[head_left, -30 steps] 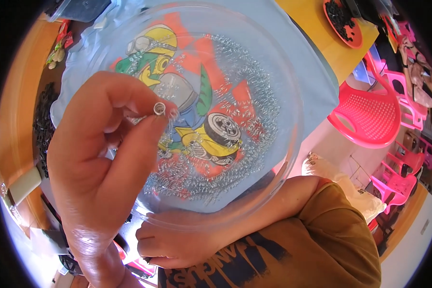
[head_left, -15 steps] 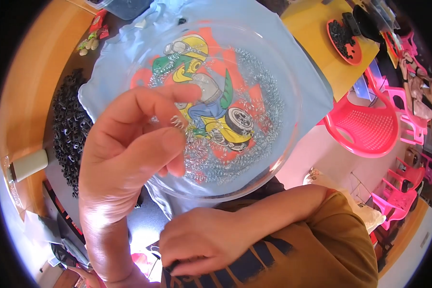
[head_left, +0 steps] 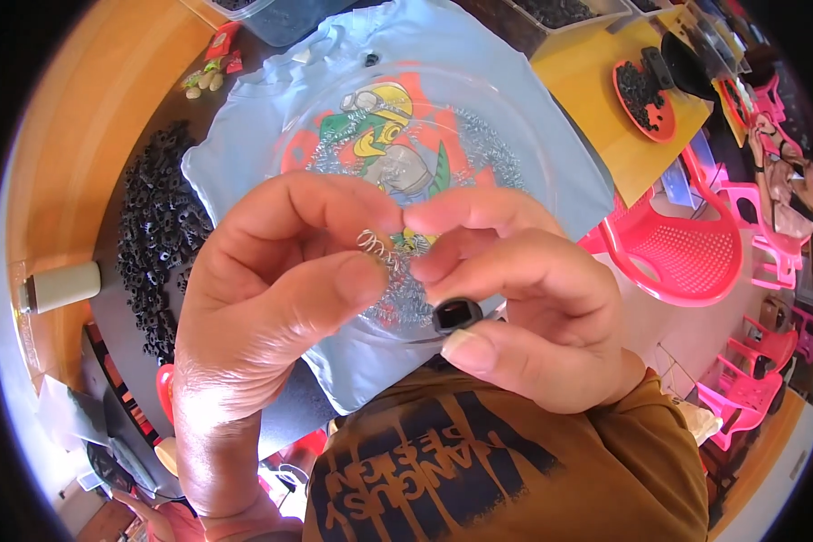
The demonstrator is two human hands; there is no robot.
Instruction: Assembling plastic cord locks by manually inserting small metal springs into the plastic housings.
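Note:
My left hand [head_left: 280, 280] is pinched, with a small coiled metal spring [head_left: 371, 242] at its fingertips. Close beside it, my right hand [head_left: 533, 298] grips a small black plastic piece [head_left: 457, 314] with a dark opening between thumb and fingers. The right index fingertip comes close to the left one; whether they touch I cannot tell. Below both hands lies a clear round tray [head_left: 551, 172] strewn with many loose springs [head_left: 488, 149]. It rests on a light blue T-shirt [head_left: 551, 117] with a printed cartoon figure, partly hidden by my hands.
A heap of small black parts [head_left: 158, 226] covers the dark tabletop at left. An orange plate [head_left: 657, 126] of black bits sits on a yellow surface [head_left: 596, 81]. Open bins [head_left: 560, 32] stand at the far edge. Pink chairs [head_left: 677, 253] and another person [head_left: 786, 176] are at right.
My right hand has risen from near my lap, bringing the black piece up beside my left hand. The left hand has shifted slightly right, still pinching a spring.

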